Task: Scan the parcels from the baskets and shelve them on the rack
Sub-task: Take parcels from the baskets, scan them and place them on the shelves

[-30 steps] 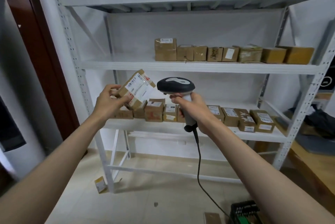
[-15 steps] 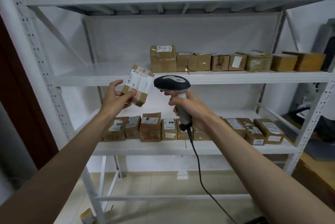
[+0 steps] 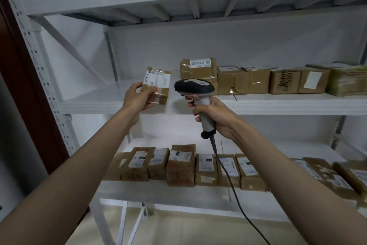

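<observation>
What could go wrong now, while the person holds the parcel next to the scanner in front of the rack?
The left hand grips the parcel only at its lower corner, so it might slip and fall. The scanner's cable hangs in front of the lower-shelf parcels and could drag one off when the right hand moves.

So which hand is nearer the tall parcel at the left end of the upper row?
Right. The right hand grips the scanner just below that parcel; the left hand holds another parcel farther left.
</observation>
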